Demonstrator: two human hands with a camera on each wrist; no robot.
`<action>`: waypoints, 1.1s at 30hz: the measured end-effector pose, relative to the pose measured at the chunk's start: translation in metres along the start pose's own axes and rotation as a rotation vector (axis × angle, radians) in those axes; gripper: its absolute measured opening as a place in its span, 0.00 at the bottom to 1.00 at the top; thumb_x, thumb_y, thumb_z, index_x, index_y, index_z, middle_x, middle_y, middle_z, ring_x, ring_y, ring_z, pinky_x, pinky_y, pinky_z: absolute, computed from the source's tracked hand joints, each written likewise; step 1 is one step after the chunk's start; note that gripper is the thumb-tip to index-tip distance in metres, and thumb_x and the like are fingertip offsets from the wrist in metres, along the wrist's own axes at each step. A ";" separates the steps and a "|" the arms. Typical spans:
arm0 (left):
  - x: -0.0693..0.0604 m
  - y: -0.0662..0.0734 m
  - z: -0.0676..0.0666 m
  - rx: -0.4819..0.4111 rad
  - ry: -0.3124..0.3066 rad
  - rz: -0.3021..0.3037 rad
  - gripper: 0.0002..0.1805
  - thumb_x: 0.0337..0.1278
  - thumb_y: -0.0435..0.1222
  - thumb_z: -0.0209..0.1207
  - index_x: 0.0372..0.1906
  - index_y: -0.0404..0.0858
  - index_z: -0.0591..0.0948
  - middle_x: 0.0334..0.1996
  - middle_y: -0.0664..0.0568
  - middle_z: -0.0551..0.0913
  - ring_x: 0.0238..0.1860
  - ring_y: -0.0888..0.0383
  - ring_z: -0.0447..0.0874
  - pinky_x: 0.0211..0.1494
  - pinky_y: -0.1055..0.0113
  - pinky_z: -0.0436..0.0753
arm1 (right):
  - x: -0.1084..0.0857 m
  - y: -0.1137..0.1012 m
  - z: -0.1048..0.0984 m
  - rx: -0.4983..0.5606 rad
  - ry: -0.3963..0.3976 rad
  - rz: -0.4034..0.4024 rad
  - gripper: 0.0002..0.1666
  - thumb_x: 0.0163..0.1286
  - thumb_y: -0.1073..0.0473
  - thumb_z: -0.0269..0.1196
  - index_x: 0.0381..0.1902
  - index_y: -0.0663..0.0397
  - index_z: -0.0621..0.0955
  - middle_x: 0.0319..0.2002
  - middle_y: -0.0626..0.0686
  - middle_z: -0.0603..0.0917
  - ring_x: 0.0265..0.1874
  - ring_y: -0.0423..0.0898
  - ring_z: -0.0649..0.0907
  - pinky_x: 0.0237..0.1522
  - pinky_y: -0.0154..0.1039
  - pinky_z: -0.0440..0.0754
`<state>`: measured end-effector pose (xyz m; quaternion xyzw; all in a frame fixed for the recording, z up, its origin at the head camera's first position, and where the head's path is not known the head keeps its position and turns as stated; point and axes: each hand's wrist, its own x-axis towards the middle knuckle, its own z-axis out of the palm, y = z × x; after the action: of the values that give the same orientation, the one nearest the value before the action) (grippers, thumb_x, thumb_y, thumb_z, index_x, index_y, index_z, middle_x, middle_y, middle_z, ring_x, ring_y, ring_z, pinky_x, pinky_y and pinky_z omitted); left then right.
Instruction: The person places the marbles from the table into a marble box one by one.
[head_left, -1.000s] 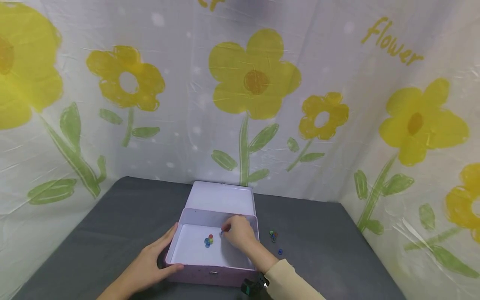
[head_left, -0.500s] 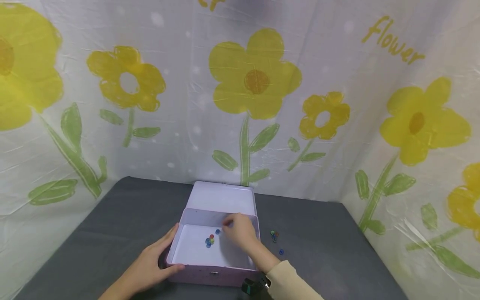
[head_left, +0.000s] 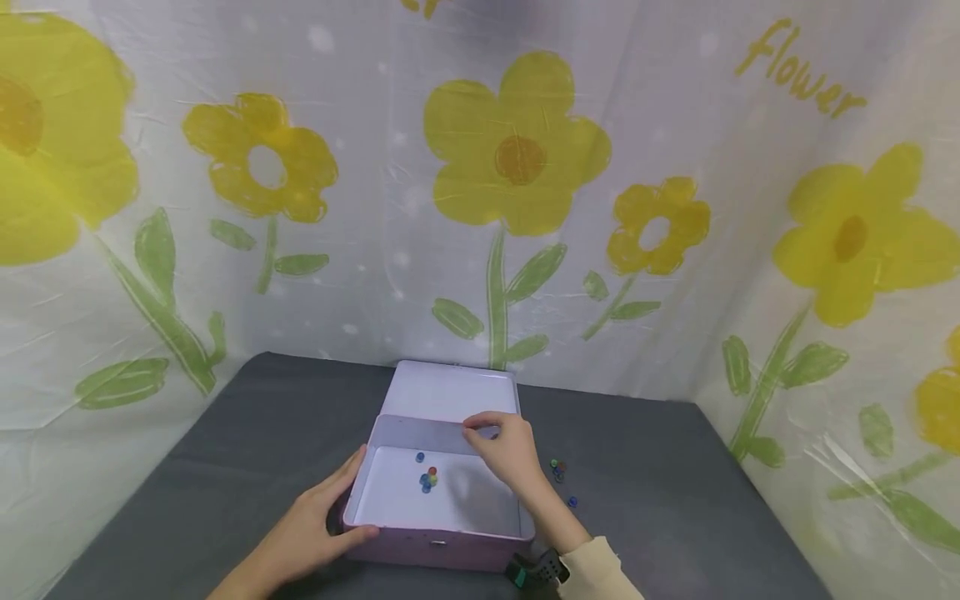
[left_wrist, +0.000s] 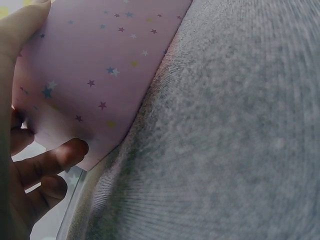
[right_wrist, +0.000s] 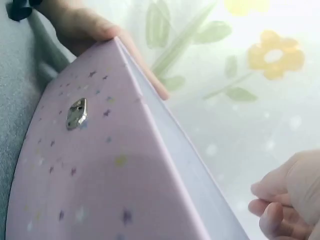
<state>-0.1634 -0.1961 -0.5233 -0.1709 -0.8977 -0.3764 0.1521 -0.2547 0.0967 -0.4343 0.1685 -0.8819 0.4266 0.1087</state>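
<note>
A pink tin box point(head_left: 438, 546) with printed stars and a white inside stands on the dark table. In the head view my left hand point(head_left: 311, 521) holds its front left corner, thumb at the front and fingers along the side. Several small coloured round pieces point(head_left: 428, 480), blue, red and yellow-green, lie together on its floor. A single blue piece point(head_left: 420, 457) lies just behind them. My right hand point(head_left: 506, 450) hovers over the right part of the box, thumb and index tips close together. The right wrist view shows its fingers point(right_wrist: 274, 215) bent, with nothing visible between them.
The box's lid point(head_left: 450, 392) is folded back behind it. More small green, red and blue pieces point(head_left: 558, 471) lie on the table right of the box, with one blue piece point(head_left: 573, 502) nearer. A flowered curtain point(head_left: 517, 158) hangs behind the table.
My right hand has let go of a blue piece inside the box and risen up and to the right. That piece has shifted left across the floor. My left hand stays at the corner.
</note>
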 end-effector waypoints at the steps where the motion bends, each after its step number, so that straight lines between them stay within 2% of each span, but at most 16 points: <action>1: 0.000 0.000 0.000 -0.008 -0.007 -0.007 0.59 0.51 0.60 0.77 0.84 0.44 0.63 0.80 0.42 0.67 0.75 0.37 0.72 0.66 0.31 0.77 | -0.002 0.002 -0.004 0.018 0.006 0.005 0.05 0.70 0.61 0.72 0.41 0.53 0.93 0.42 0.53 0.93 0.13 0.34 0.71 0.19 0.30 0.71; 3: -0.001 0.001 -0.001 -0.017 -0.011 -0.003 0.59 0.51 0.60 0.77 0.84 0.45 0.62 0.80 0.41 0.67 0.74 0.35 0.72 0.65 0.30 0.76 | -0.004 0.007 -0.011 0.052 0.024 0.021 0.06 0.70 0.61 0.72 0.42 0.54 0.93 0.42 0.54 0.93 0.09 0.33 0.67 0.16 0.29 0.67; 5: 0.001 0.002 -0.002 -0.016 -0.003 0.009 0.59 0.51 0.59 0.77 0.84 0.45 0.62 0.79 0.41 0.67 0.74 0.35 0.72 0.65 0.30 0.77 | -0.005 0.013 -0.021 0.074 0.056 0.024 0.07 0.70 0.62 0.72 0.43 0.56 0.93 0.38 0.56 0.93 0.08 0.31 0.64 0.15 0.29 0.64; 9: 0.001 0.001 -0.002 0.006 0.007 0.015 0.60 0.50 0.59 0.78 0.84 0.45 0.62 0.80 0.42 0.68 0.75 0.38 0.72 0.66 0.33 0.77 | -0.009 0.031 -0.039 0.083 0.131 0.057 0.08 0.69 0.63 0.72 0.44 0.59 0.92 0.33 0.59 0.92 0.09 0.30 0.68 0.15 0.30 0.64; 14: -0.002 -0.002 -0.001 0.019 0.004 -0.003 0.60 0.50 0.60 0.78 0.85 0.46 0.61 0.80 0.43 0.68 0.75 0.39 0.71 0.66 0.34 0.77 | -0.020 0.057 -0.060 0.066 0.177 0.131 0.09 0.72 0.62 0.71 0.46 0.58 0.92 0.36 0.59 0.92 0.10 0.35 0.71 0.13 0.30 0.64; 17: -0.002 -0.002 0.001 0.012 -0.002 -0.002 0.60 0.50 0.60 0.77 0.85 0.46 0.61 0.80 0.43 0.67 0.75 0.39 0.70 0.66 0.33 0.77 | -0.028 0.072 -0.073 0.058 0.194 0.180 0.09 0.72 0.62 0.71 0.48 0.59 0.91 0.40 0.60 0.92 0.13 0.43 0.81 0.14 0.30 0.67; 19: -0.001 -0.002 0.001 0.008 -0.006 -0.002 0.60 0.50 0.60 0.77 0.85 0.45 0.61 0.80 0.43 0.67 0.76 0.39 0.70 0.67 0.33 0.76 | -0.033 0.081 -0.080 0.040 0.201 0.201 0.10 0.72 0.63 0.71 0.48 0.59 0.91 0.44 0.61 0.92 0.20 0.48 0.88 0.15 0.31 0.68; 21: 0.000 -0.002 0.001 0.001 -0.008 -0.004 0.60 0.50 0.60 0.77 0.85 0.45 0.61 0.80 0.42 0.67 0.76 0.39 0.70 0.68 0.33 0.75 | -0.037 0.088 -0.086 0.015 0.205 0.216 0.11 0.71 0.63 0.71 0.48 0.60 0.91 0.47 0.61 0.92 0.22 0.50 0.90 0.15 0.31 0.68; 23: 0.000 -0.001 0.000 -0.006 -0.011 -0.008 0.60 0.50 0.60 0.77 0.85 0.44 0.61 0.80 0.41 0.67 0.76 0.38 0.69 0.68 0.33 0.74 | -0.041 0.096 -0.090 -0.008 0.204 0.238 0.11 0.71 0.62 0.71 0.49 0.60 0.90 0.50 0.62 0.91 0.18 0.46 0.86 0.14 0.30 0.65; 26: 0.001 -0.001 0.000 -0.010 -0.015 -0.011 0.60 0.50 0.60 0.77 0.85 0.44 0.61 0.80 0.40 0.67 0.76 0.37 0.69 0.68 0.34 0.74 | -0.048 0.106 -0.094 -0.047 0.196 0.268 0.11 0.70 0.62 0.72 0.48 0.60 0.90 0.50 0.62 0.91 0.09 0.38 0.70 0.13 0.29 0.62; 29: 0.001 0.000 -0.001 0.002 -0.012 -0.007 0.60 0.50 0.60 0.78 0.84 0.42 0.62 0.80 0.41 0.67 0.76 0.38 0.70 0.69 0.36 0.73 | -0.054 0.114 -0.096 -0.079 0.175 0.281 0.12 0.69 0.62 0.73 0.48 0.59 0.91 0.50 0.62 0.91 0.08 0.34 0.60 0.13 0.29 0.60; 31: 0.001 0.001 0.000 0.014 -0.007 -0.004 0.60 0.49 0.60 0.78 0.84 0.42 0.63 0.79 0.41 0.68 0.76 0.39 0.70 0.69 0.37 0.73 | -0.058 0.119 -0.096 -0.101 0.158 0.277 0.12 0.68 0.61 0.74 0.47 0.59 0.91 0.50 0.61 0.92 0.09 0.35 0.60 0.14 0.30 0.60; 33: 0.001 0.002 0.000 0.019 -0.004 -0.001 0.60 0.49 0.60 0.78 0.84 0.42 0.63 0.79 0.42 0.68 0.75 0.40 0.71 0.68 0.38 0.72 | -0.061 0.123 -0.096 -0.122 0.143 0.271 0.11 0.67 0.61 0.75 0.46 0.58 0.91 0.48 0.60 0.92 0.10 0.37 0.67 0.16 0.32 0.66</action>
<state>-0.1634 -0.1948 -0.5217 -0.1696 -0.9017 -0.3675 0.1517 -0.2414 0.2558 -0.4839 0.0103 -0.9109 0.3937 0.1227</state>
